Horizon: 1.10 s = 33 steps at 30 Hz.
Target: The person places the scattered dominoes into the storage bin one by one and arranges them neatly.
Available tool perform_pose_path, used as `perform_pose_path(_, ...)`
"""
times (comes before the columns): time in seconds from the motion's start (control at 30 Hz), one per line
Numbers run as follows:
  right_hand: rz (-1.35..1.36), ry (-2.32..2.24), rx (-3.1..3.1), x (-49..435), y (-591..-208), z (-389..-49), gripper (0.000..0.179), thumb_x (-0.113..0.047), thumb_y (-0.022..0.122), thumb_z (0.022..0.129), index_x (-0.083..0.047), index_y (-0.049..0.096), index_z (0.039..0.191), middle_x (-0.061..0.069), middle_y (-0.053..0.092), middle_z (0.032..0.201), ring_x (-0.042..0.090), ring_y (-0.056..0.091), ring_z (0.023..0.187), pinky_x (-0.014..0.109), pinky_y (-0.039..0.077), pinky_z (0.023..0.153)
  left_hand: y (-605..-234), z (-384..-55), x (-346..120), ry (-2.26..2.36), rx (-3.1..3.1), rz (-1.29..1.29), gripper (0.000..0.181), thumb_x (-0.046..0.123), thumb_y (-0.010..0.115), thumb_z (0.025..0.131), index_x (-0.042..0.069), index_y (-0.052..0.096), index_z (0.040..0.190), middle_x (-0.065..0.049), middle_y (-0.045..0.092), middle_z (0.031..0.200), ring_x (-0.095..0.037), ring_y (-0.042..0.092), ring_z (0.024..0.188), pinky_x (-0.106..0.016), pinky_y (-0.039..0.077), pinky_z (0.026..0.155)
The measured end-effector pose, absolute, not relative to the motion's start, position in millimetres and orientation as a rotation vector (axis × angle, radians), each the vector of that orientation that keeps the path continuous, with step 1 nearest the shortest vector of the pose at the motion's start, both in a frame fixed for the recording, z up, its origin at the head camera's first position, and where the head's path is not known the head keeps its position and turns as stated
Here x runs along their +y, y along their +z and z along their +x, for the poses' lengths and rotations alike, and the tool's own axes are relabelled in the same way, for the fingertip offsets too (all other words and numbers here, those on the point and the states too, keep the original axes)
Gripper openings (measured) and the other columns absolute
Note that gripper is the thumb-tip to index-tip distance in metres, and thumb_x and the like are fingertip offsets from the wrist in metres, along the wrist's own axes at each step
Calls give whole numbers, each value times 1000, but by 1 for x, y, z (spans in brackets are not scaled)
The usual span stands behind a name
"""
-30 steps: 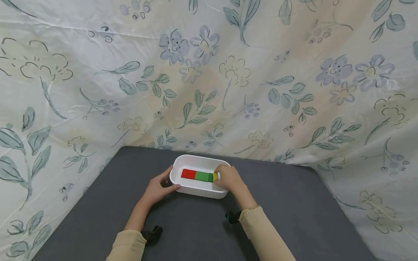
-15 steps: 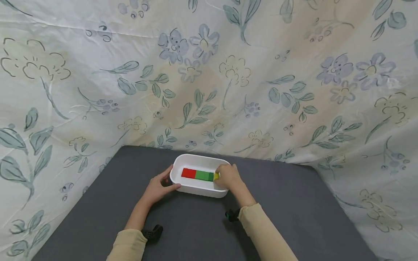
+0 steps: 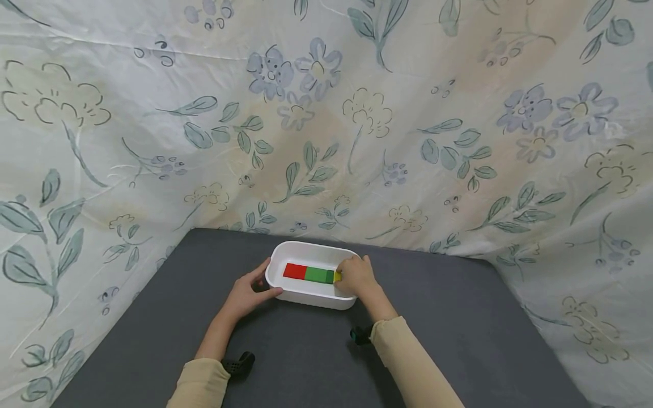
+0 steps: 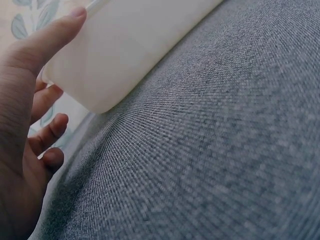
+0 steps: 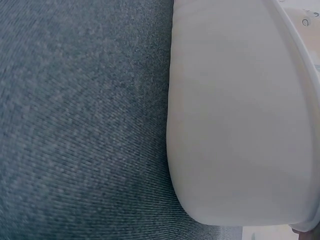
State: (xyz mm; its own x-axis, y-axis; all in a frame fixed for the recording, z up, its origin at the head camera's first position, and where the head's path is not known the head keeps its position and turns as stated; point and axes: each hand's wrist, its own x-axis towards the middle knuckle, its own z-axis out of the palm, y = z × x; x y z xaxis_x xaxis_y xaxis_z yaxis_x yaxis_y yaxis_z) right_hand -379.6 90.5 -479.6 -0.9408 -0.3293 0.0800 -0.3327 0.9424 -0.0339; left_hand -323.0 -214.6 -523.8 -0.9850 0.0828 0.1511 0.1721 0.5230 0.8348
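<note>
A white oblong plastic tub (image 3: 311, 300) stands on the dark cloth-covered table. My left hand (image 3: 244, 295) holds its left end, the thumb along the near rim and the fingers at the end wall. In the left wrist view, the lower fingers of that hand (image 4: 22, 107) stay off the tub. Inside lie a red block (image 3: 295, 271) and a green block (image 3: 317, 275), end to end in a row. At the row's right end my right hand (image 3: 355, 276) reaches over the rim and pinches a yellow block (image 3: 336, 276), mostly hidden by the fingers.
The grey table cover (image 3: 301, 362) surrounds the tub on all sides. A floral curtain (image 3: 326, 170) hangs behind the table's far edge. In the right wrist view the tub's wall (image 5: 240, 115) fills the right side.
My right fingers have shifted slightly at the yellow block, and a little less of it shows. My left hand, the tub and the other blocks keep their places.
</note>
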Motion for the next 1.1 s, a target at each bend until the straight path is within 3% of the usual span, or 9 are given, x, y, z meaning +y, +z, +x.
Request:
perform_pose_path(0.47,522,68,-3022,88,-477,-377,30,-38,86,87,-18,86,110,-1,79,101,23,63,94,41,36,80,-523,-322,-216,-1462,-2666,-218,98,47,88,85,18,40,165,-14,55,157,-29,53,112,-43,46,88)
perform_pose_path(0.83,501,83,-3027,88,-477,-377,30,-38,87,86,-18,86,109,-3,79,101,21,62,93,39,34,78,-525,-323,-217,-1473,-2657,-241,98,47,89,85,20,40,165,-12,51,160,-32,54,116,-47,49,92)
perform_pose_path(1.1,474,308,-3008,92,-476,-374,34,-37,85,89,-15,83,115,1,78,116,28,64,112,46,40,90,-527,-322,-216,-1489,-2641,-251,98,45,90,84,19,40,165,-11,51,161,-32,57,117,-55,49,100)
